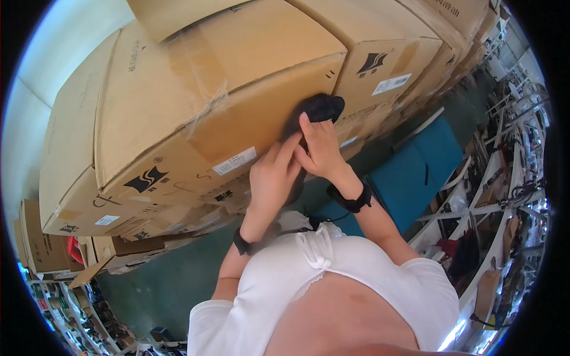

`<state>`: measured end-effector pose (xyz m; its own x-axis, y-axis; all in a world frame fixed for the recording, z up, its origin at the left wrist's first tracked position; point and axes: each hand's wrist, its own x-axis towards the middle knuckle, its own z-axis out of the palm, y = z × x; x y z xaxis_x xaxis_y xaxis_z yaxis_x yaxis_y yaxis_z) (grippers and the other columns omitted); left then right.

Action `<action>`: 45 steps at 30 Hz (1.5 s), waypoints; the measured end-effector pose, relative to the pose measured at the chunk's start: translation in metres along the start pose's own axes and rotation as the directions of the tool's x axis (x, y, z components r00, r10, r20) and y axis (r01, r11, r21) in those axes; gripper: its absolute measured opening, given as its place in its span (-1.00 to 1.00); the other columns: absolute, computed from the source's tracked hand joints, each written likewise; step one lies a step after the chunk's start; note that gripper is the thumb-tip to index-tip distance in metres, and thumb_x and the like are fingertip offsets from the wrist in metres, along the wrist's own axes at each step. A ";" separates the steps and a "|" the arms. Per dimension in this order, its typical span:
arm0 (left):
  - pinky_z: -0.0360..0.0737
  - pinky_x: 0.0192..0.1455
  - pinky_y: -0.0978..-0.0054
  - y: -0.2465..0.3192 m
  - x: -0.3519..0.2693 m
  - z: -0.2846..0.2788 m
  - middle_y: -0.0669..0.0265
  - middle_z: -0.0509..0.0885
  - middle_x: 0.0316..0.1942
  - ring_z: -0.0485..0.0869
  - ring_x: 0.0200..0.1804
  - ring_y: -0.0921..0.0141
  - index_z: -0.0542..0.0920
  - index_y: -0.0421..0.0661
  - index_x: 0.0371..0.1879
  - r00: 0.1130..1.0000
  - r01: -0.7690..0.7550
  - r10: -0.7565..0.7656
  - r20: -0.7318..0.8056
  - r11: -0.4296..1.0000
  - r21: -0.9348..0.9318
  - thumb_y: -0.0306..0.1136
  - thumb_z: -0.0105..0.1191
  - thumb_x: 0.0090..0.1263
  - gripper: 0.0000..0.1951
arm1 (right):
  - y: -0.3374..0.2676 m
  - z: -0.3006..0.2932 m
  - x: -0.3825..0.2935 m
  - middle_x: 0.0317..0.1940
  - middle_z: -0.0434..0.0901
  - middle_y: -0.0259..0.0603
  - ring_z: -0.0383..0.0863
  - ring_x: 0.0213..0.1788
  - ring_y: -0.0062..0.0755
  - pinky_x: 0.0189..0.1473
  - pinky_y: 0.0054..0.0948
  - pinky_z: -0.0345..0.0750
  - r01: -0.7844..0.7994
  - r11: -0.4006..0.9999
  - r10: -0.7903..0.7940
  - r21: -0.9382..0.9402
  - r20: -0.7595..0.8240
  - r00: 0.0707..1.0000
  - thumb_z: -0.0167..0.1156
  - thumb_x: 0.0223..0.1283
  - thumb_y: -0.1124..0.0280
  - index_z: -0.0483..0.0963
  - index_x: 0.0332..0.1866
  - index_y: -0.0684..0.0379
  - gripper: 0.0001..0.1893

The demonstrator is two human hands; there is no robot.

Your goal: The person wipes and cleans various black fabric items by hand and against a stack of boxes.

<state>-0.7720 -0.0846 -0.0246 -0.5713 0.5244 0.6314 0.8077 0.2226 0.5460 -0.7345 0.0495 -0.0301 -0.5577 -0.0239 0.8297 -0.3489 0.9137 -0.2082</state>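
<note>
My right hand (pixel 321 149) grips a soft black item (pixel 324 107), its thumb on the near side and its fingers partly hidden. It looks like fabric, but I cannot tell what it is. Beside it, the fingertips of my left hand (pixel 272 178) pinch a darker, blurred lower part of the same item. More dark material hangs below, half hidden by my hands. Black bands circle both wrists. Right behind the hands stands the face of a large taped cardboard carton (pixel 231 129) that bears a logo and a white label.
More cartons (pixel 396 58) are stacked to the right and below. A blue padded surface (pixel 414 155) lies to the right. White shelving racks (pixel 481 209) full of goods line the right side. At lower left are an open cardboard box (pixel 107 253) and green floor (pixel 164 285).
</note>
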 end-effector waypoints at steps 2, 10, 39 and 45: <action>0.50 -0.44 0.35 -0.002 -0.003 0.004 0.23 0.51 -0.45 0.55 -0.44 0.22 0.47 0.03 -0.07 0.999 0.004 -0.005 0.049 1.000 0.029 -0.46 0.11 0.01 -0.59 | 0.004 0.004 -0.011 -0.38 0.46 -0.21 0.40 -0.35 -0.14 -0.31 -0.27 0.28 -0.013 1.000 0.013 0.014 -0.020 1.000 0.16 -0.20 0.46 0.17 0.19 0.16 -0.32; 0.52 -0.40 0.36 0.004 -0.002 0.001 0.22 0.53 -0.41 0.56 -0.41 0.21 0.46 0.03 -0.03 0.997 0.004 -0.002 0.071 0.999 -0.034 -0.47 0.10 0.03 -0.57 | -0.008 -0.014 -0.001 -0.42 0.41 -0.21 0.37 -0.35 -0.15 -0.30 -0.28 0.27 -0.061 0.997 0.064 -0.053 0.057 0.996 0.16 -0.19 0.43 0.18 0.18 0.15 -0.33; 0.53 -0.23 0.37 0.027 0.050 -0.001 0.11 0.57 -0.22 0.59 -0.22 0.17 0.37 -0.07 0.05 0.998 -0.018 0.036 0.054 0.956 -0.293 -0.52 0.10 0.06 -0.51 | -0.022 -0.060 0.075 -0.22 0.43 -0.26 0.37 0.01 -0.22 -0.12 -0.30 0.30 -0.028 0.968 0.013 -0.248 -0.060 0.998 0.10 -0.31 0.42 0.40 0.04 0.00 -0.43; 0.53 -0.28 0.41 0.031 0.055 0.006 0.18 0.58 -0.25 0.59 -0.29 0.21 0.38 -0.02 0.03 0.988 -0.087 0.113 0.108 0.973 -0.215 -0.48 0.11 0.03 -0.51 | -0.014 -0.071 0.065 -0.20 0.46 -0.28 0.38 -0.04 -0.23 -0.09 -0.28 0.28 -0.079 0.932 0.055 -0.354 -0.077 0.995 0.09 -0.32 0.44 0.44 -0.06 0.05 -0.50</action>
<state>-0.7777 -0.0442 0.0232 -0.4576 0.6316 0.6258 0.8043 -0.0059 0.5942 -0.7122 0.0639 0.0637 -0.5161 0.0577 0.8546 -0.0147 0.9970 -0.0762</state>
